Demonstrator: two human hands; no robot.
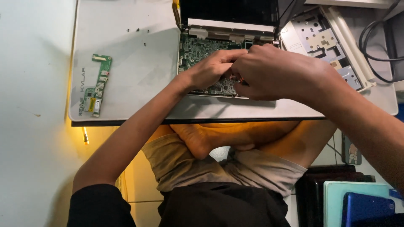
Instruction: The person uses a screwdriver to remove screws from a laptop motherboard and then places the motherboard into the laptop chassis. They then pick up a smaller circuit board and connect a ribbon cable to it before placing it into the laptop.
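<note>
Covering a green motherboard (pixel 198 52) (densely populated, case opened), both hands (pixel 240 69) pinching.

Main board (pixel 198 54) at top centre: dark green w/ tiny silver and black specks. Small board (pixel 97 84) at left: lighter green, white and gold bits. Mat (pixel 139 71): pale grey w/ faint grey lettering at its left edge, black screws (pixel 136 30) dotted near top. Screen (pixel 229 10): black. Metal plate (pixel 324 42) at upper right: silver-grey. Cables (pixel 374 50): black. Shorts (pixel 202 168): khaki. Case (pixel 364 208) at lower right: blue.
</note>
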